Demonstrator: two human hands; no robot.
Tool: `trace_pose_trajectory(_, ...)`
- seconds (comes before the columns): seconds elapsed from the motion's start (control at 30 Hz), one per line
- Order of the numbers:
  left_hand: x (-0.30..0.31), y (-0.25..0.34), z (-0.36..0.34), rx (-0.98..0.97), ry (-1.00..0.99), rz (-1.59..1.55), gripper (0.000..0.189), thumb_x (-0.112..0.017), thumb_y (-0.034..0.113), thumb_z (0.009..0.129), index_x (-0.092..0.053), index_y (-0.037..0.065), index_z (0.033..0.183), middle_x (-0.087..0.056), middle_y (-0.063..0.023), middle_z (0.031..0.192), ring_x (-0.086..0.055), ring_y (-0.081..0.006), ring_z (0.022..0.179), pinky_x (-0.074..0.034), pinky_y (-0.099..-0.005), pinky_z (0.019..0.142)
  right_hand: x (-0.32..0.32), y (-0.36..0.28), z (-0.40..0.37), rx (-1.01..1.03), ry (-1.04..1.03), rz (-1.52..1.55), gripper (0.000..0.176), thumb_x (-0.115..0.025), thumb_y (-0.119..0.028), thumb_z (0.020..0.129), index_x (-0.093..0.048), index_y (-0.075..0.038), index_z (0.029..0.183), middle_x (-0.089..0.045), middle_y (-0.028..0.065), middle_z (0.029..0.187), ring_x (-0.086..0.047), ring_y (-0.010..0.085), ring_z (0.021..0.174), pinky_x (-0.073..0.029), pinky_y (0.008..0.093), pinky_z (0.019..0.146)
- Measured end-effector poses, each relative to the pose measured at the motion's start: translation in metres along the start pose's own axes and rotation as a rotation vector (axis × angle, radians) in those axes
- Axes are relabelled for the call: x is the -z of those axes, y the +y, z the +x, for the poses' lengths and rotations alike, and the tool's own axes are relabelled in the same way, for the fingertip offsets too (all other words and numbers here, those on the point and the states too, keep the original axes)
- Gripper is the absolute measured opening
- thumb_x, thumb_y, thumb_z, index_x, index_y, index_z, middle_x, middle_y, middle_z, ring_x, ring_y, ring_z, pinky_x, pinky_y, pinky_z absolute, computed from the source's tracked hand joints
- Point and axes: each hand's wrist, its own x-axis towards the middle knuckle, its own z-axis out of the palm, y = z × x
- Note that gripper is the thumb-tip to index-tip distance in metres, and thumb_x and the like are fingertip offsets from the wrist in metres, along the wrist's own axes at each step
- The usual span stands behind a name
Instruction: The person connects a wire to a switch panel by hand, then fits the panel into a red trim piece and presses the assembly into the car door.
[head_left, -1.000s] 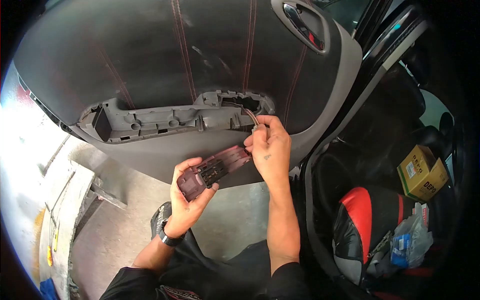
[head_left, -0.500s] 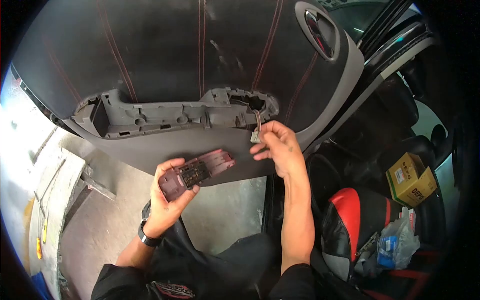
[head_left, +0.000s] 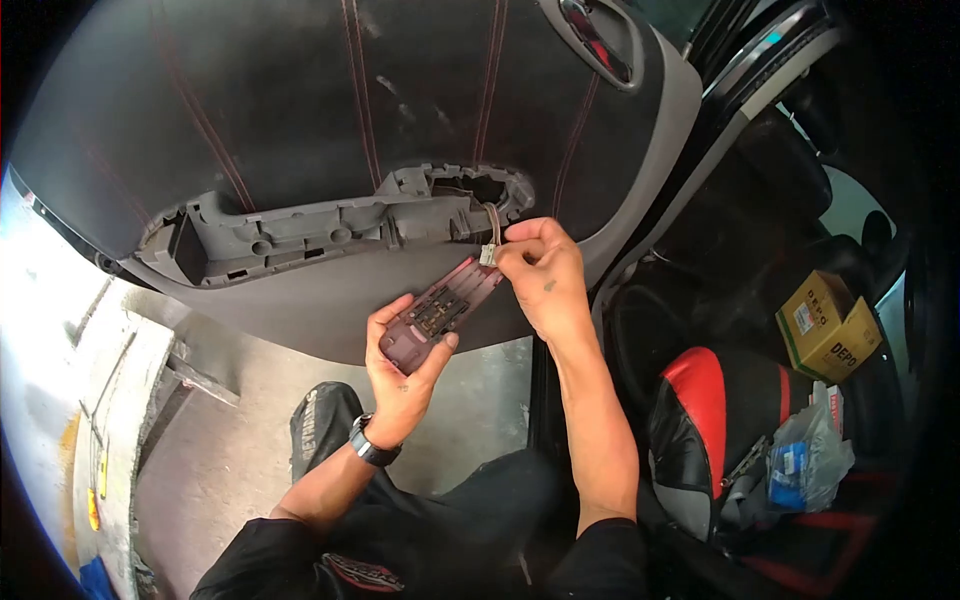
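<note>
My left hand [head_left: 405, 385] is closed around the lower end of a maroon window switch panel [head_left: 405, 345], its underside facing up with a black switch block [head_left: 440, 312] in the middle. Between the thumb and fingers of my right hand [head_left: 548, 275] is a pale wire connector [head_left: 489, 255], just above the panel's upper end. Its wires [head_left: 495, 222] run up into an opening in the grey armrest recess [head_left: 300, 240] of the car door panel [head_left: 290, 110]. The fingertips of my right hand overlap the panel's end in this view.
A chrome door handle [head_left: 597, 42] sits at the upper right of the door. On the right, a black and red seat [head_left: 700, 410] carries a plastic bag [head_left: 815, 460] and an open yellow DEPO box [head_left: 828, 325]. A worn bench [head_left: 120, 400] with a screwdriver [head_left: 95, 505] stands at left.
My left hand has brought the switch panel up and right, turning it steeper, so its end is now close to the connector in my right hand. The view has shifted slightly.
</note>
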Motion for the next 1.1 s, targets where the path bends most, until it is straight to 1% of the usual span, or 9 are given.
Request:
trace_pose_trajectory(0.13, -0.021, -0.017, -0.005, -0.006, 0.046, -0.053, 0.067, -0.086, -0.002, 0.089, -0.048, 0.002, 0.145, -0.068, -0.0123, 0.132, -0.067, -0.0164, 0.117, -0.056, -0.0316, 0.101, 0.008, 0.002, -0.005, 0.106, 0.054, -0.181, 0.016, -0.075, -0.006, 0.091, -0.068, 0.004, 0.102, -0.077, 0.0132, 0.087, -0.067, 0.0178, 0.072, -0.053, 0.0349, 0.071)
trace_pose_trajectory(0.33, -0.034, -0.022, -0.003, -0.004, 0.055, -0.093, 0.066, -0.085, -0.002, 0.090, -0.048, 0.004, 0.144, -0.068, -0.0121, 0.130, -0.068, -0.0167, 0.115, -0.058, -0.0316, 0.098, 0.007, -0.012, -0.007, 0.433, 0.063, -0.550, 0.013, -0.073, -0.003, 0.092, -0.067, 0.005, 0.101, -0.074, 0.0175, 0.080, -0.071, 0.0345, 0.069, -0.056, 0.0446, 0.072)
trace_pose_trajectory(0.43, -0.030, -0.022, -0.001, 0.016, 0.057, -0.125, 0.066, -0.085, -0.002, 0.090, -0.048, 0.004, 0.145, -0.068, -0.0129, 0.131, -0.069, -0.0177, 0.115, -0.058, -0.0328, 0.098, 0.003, -0.031, -0.006, 0.254, 0.003, -0.447, 0.014, -0.071, -0.001, 0.092, -0.067, 0.007, 0.102, -0.072, 0.0175, 0.074, -0.073, 0.0338, 0.066, -0.056, 0.0426, 0.067)
trace_pose_trajectory(0.53, -0.032, -0.021, 0.003, 0.089, 0.077, -0.198, 0.068, -0.087, -0.001, 0.088, -0.049, 0.004, 0.144, -0.067, -0.0119, 0.131, -0.068, -0.0175, 0.117, -0.057, -0.0335, 0.100, 0.005, -0.027, 0.000, 0.097, -0.046, -0.351, 0.022, -0.070, -0.002, 0.093, -0.068, 0.010, 0.112, -0.073, 0.0110, 0.075, -0.070, 0.0139, 0.062, -0.054, 0.0309, 0.061)
trace_pose_trajectory(0.7, -0.038, -0.017, 0.005, 0.106, 0.088, -0.247, 0.067, -0.088, 0.000, 0.088, -0.050, 0.004, 0.144, -0.068, -0.0114, 0.130, -0.068, -0.0171, 0.117, -0.056, -0.0333, 0.100, 0.004, -0.029, -0.001, 0.145, -0.100, -0.379, 0.023, -0.067, -0.003, 0.096, -0.068, 0.009, 0.115, -0.072, 0.0102, 0.074, -0.071, 0.0147, 0.060, -0.054, 0.0294, 0.056)
trace_pose_trajectory(0.8, -0.035, -0.026, 0.007, 0.034, 0.040, -0.174, 0.066, -0.080, -0.003, 0.094, -0.043, 0.001, 0.148, -0.067, -0.0173, 0.132, -0.073, -0.0244, 0.115, -0.063, -0.0373, 0.098, 0.009, -0.029, -0.002, 0.164, -0.091, -0.390, 0.018, -0.067, -0.007, 0.098, -0.070, 0.008, 0.108, -0.072, 0.0092, 0.074, -0.071, 0.0151, 0.059, -0.054, 0.0288, 0.053)
trace_pose_trajectory(0.9, -0.034, -0.024, 0.008, 0.003, 0.022, -0.149, 0.065, -0.080, -0.003, 0.094, -0.043, 0.001, 0.147, -0.067, -0.0163, 0.131, -0.072, -0.0235, 0.115, -0.063, -0.0364, 0.098, 0.008, -0.025, 0.000, 0.100, -0.040, -0.336, 0.019, -0.071, -0.012, 0.100, -0.071, 0.007, 0.098, -0.072, 0.0098, 0.075, -0.071, 0.0144, 0.058, -0.055, 0.0286, 0.054)
trace_pose_trajectory(1.0, -0.035, -0.017, 0.008, 0.041, 0.051, -0.158, 0.066, -0.088, 0.002, 0.089, -0.050, 0.003, 0.144, -0.068, -0.0109, 0.129, -0.068, -0.0172, 0.116, -0.056, -0.0327, 0.100, 0.007, -0.024, 0.003, -0.010, -0.020, -0.167, 0.019, -0.072, -0.010, 0.098, -0.070, 0.005, 0.087, -0.073, 0.0127, 0.068, -0.072, 0.0155, 0.059, -0.055, 0.0318, 0.055)
trace_pose_trajectory(1.1, -0.034, -0.015, 0.006, 0.033, 0.063, -0.136, 0.067, -0.088, 0.002, 0.088, -0.050, 0.003, 0.143, -0.068, -0.0110, 0.129, -0.068, -0.0170, 0.116, -0.057, -0.0328, 0.099, 0.003, -0.009, 0.006, -0.041, 0.014, -0.070, 0.018, -0.073, -0.009, 0.097, -0.069, 0.006, 0.088, -0.073, 0.0120, 0.070, -0.073, 0.0155, 0.058, -0.056, 0.0295, 0.050)
